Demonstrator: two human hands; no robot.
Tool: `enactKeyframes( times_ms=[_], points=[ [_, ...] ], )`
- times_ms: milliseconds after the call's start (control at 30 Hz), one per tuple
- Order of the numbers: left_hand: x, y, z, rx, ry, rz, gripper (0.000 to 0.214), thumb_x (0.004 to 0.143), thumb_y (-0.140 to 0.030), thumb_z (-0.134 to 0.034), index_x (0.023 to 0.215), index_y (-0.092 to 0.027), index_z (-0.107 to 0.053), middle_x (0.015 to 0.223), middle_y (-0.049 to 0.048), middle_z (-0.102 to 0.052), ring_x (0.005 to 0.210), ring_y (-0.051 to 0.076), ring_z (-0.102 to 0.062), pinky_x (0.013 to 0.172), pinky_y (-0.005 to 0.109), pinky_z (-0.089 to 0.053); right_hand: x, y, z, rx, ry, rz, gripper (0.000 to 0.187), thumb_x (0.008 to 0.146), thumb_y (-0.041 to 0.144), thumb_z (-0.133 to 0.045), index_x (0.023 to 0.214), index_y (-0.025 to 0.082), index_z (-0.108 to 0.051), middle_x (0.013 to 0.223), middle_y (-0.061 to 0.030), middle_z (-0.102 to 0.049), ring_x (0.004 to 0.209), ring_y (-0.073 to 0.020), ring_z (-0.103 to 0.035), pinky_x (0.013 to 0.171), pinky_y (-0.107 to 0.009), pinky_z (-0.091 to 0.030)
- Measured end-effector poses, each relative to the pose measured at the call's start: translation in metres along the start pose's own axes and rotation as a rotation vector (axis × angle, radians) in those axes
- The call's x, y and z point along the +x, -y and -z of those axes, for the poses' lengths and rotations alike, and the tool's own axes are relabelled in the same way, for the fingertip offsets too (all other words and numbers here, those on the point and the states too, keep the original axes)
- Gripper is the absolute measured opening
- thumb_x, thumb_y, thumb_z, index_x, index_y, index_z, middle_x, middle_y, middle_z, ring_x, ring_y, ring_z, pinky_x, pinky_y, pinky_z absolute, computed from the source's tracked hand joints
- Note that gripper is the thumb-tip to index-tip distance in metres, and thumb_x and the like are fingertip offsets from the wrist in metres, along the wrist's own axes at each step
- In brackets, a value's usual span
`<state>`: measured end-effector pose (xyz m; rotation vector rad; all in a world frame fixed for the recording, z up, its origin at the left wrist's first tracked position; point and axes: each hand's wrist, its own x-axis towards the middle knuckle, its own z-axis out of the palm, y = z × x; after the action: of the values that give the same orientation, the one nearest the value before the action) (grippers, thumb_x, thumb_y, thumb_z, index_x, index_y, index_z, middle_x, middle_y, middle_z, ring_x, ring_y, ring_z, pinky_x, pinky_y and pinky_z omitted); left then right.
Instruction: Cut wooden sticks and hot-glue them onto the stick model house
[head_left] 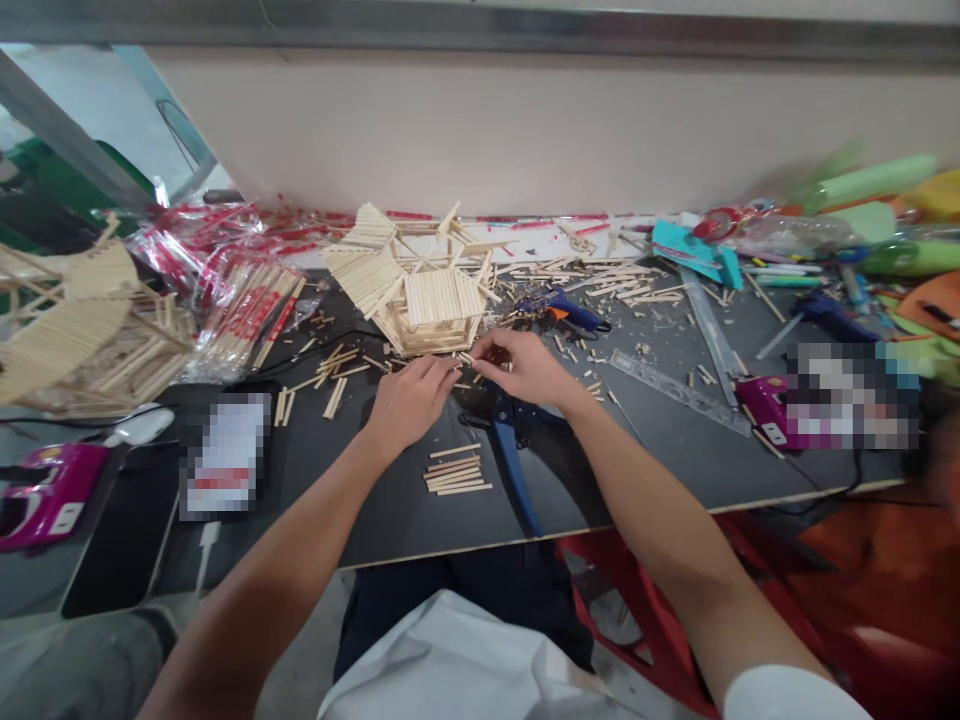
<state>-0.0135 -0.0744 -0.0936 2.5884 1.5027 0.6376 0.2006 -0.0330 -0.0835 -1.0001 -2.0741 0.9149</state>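
Observation:
Both my hands are close together just in front of a model built of wooden sticks (pixel 442 297). My right hand (pixel 517 367) pinches a short piece of wooden stick (pixel 466 358) between thumb and forefinger. The fingers of my left hand (pixel 415 397) are bent and pressed together near that piece; what they hold, if anything, is hidden. Under my right wrist lies a blue-handled cutter (pixel 511 470), its head partly covered by the hand. A row of cut sticks (pixel 457 470) lies on the dark table (pixel 405 525) nearer to me.
Behind my right hand is a blue glue gun (pixel 566 310) among scattered stick offcuts. Clear rulers (pixel 679 392) lie to the right. Wrapped chopsticks (pixel 247 305), a second stick model (pixel 90 330) and phones (pixel 124 535) are on the left.

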Motion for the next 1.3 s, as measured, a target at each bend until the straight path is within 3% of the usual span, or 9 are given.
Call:
enactKeyframes(
  times_ms=[133,233,400,500,700,967,1067,1167,1300],
  points=[
    [0.0,-0.004,-0.006,-0.275,0.026,0.108,0.039,0.104,-0.043,-0.038,0.126,-0.018,-0.059,0.111,0.0102,-0.074,0.098,0.023,-0.07,0.077,0.03,-0.051,0.001,0.006,-0.011,0.472,0.111,-0.134,0.027,0.082,0.044,-0.072,0.086,0.023,-0.056,0.076,0.0013,-0.06,0.066,-0.0152,-0.058,0.063,-0.031,-0.049],
    [0.0,-0.008,-0.01,-0.539,0.014,0.168,0.04,0.1,-0.047,-0.045,0.121,-0.016,-0.059,0.097,0.0088,-0.075,0.077,0.02,-0.07,0.071,0.03,-0.051,0.001,0.008,-0.015,0.608,0.114,-0.175,0.034,0.076,0.047,-0.079,0.086,0.022,-0.057,0.074,0.0037,-0.057,0.062,-0.0128,-0.055,0.059,-0.028,-0.047],
    [0.0,-0.02,-0.008,-0.869,0.03,0.223,0.026,0.097,-0.042,-0.053,0.095,-0.017,-0.061,0.08,0.0037,-0.073,0.057,0.011,-0.06,0.059,0.023,-0.048,-0.001,0.004,-0.005,0.65,0.161,-0.16,0.032,0.078,0.044,-0.08,0.085,0.019,-0.061,0.07,0.0025,-0.063,0.064,-0.0124,-0.058,0.061,-0.026,-0.045],
    [0.0,-0.024,-0.006,-1.036,0.133,0.253,0.026,0.094,-0.042,-0.057,0.098,-0.016,-0.06,0.083,0.0055,-0.074,0.051,0.009,-0.055,0.05,0.021,-0.045,-0.003,-0.001,0.005,0.604,0.201,-0.155,0.031,0.079,0.044,-0.079,0.088,0.019,-0.066,0.074,0.0015,-0.065,0.064,-0.0109,-0.057,0.058,-0.024,-0.043],
    [0.001,-0.021,-0.003,-1.241,0.272,0.273,0.038,0.09,-0.047,-0.063,0.106,-0.013,-0.06,0.086,0.0096,-0.074,0.048,0.007,-0.054,0.043,0.019,-0.042,-0.002,-0.006,0.007,0.641,0.14,-0.115,0.032,0.083,0.047,-0.075,0.097,0.019,-0.069,0.07,0.0029,-0.063,0.059,-0.0088,-0.053,0.054,-0.022,-0.041],
    [0.001,-0.024,-0.002,-1.492,0.342,0.333,0.048,0.084,-0.058,-0.07,0.095,-0.011,-0.065,0.069,0.0017,-0.065,0.046,0.006,-0.054,0.04,0.017,-0.04,-0.001,0.002,0.002,0.633,0.126,-0.126,0.033,0.075,0.044,-0.082,0.085,0.015,-0.07,0.07,0.0013,-0.065,0.06,-0.0086,-0.054,0.056,-0.023,-0.043],
    [0.001,-0.034,0.003,-1.649,0.42,0.366,0.044,0.082,-0.054,-0.074,0.09,-0.013,-0.062,0.066,-0.001,-0.062,0.046,0.006,-0.053,0.039,0.016,-0.038,-0.004,0.011,0.019,0.567,0.164,-0.141,0.03,0.075,0.042,-0.082,0.083,0.016,-0.071,0.065,0.0022,-0.063,0.055,-0.0081,-0.051,0.052,-0.022,-0.041],
    [0.005,-0.048,0.009,-1.745,0.464,0.367,0.042,0.081,-0.051,-0.075,0.091,-0.014,-0.06,0.067,-0.002,-0.061,0.045,0.006,-0.053,0.037,0.015,-0.037,-0.008,0.026,0.052,0.454,0.203,-0.138,0.026,0.078,0.04,-0.08,0.089,0.018,-0.072,0.069,0.0007,-0.066,0.056,-0.009,-0.054,0.049,-0.022,-0.042],
    [0.021,-0.067,0.018,-1.813,0.375,0.373,0.039,0.079,-0.042,-0.079,0.097,-0.014,-0.059,0.071,-0.0023,-0.063,0.051,0.007,-0.057,0.036,0.014,-0.039,-0.005,0.047,0.094,0.257,0.088,-0.126,0.021,0.083,0.04,-0.077,0.089,0.02,-0.073,0.071,-0.0005,-0.067,0.058,-0.01,-0.055,0.048,-0.023,-0.042]
  ],
)
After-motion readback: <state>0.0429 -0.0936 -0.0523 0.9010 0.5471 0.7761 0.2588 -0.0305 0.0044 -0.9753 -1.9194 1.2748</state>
